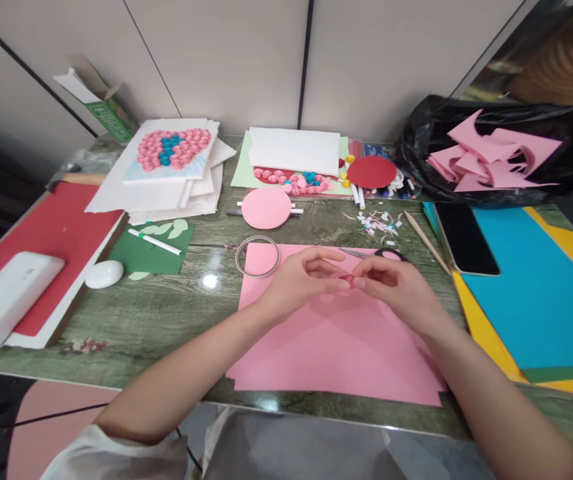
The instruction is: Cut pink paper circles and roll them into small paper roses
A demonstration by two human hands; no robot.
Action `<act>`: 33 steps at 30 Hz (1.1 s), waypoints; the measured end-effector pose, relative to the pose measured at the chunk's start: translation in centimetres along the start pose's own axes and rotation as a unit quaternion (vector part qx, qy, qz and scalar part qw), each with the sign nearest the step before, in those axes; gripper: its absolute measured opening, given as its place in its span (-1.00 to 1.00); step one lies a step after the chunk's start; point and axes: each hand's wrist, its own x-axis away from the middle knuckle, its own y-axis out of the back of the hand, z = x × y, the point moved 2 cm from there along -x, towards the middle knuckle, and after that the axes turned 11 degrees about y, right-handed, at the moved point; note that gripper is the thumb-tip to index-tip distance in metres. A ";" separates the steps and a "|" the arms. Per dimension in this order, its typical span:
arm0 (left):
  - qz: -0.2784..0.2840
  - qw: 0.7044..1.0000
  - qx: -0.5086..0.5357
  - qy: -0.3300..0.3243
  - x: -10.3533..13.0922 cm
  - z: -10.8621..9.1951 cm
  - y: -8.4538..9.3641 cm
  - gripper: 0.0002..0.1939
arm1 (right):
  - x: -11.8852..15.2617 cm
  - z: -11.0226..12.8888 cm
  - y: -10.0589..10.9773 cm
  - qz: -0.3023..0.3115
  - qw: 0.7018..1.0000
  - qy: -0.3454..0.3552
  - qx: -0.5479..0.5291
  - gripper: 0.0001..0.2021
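Note:
Fingertips of my left hand (304, 280) and my right hand (401, 288) meet over a large pink paper sheet (326, 353). Between them they pinch a small pinkish-red curl of paper (349, 279), mostly covered by the fingers. Just behind the hands lies a pair of scissors (391, 255), partly hidden by my right hand. A round metal bangle (237, 259) rests over the sheet's far left corner. Farther back, a pink paper circle (266, 208) lies across some pens.
At the back right, a black plastic bag (416, 140) holds pink paper offcuts. A phone (466, 239) lies on blue paper (541, 300), beside a wooden stick (426, 240). Paper roses (174, 148) cover a white board at the back left. A white device (16, 293) sits on red paper.

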 end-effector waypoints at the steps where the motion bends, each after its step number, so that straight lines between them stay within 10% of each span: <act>1: -0.005 1.000 0.011 -0.002 0.0 0.1 -0.1 -0.60 | 0.0 -0.1 -0.1 -0.009 1.000 -0.001 -0.001 -0.84; 10: -0.037 0.992 0.117 -0.018 0.0 1.6 -0.6 -0.61 | 0.3 0.2 -1.1 -0.075 0.997 -0.002 -0.037 -0.89; 21: 0.035 0.995 -0.048 0.081 -0.2 -0.3 0.6 -0.62 | 0.1 0.4 -0.4 0.102 0.995 0.002 0.020 -0.85; 33: -0.049 0.995 0.087 -0.025 0.0 1.3 -0.6 -0.63 | 0.3 0.2 -1.0 -0.069 0.995 0.035 0.059 -0.87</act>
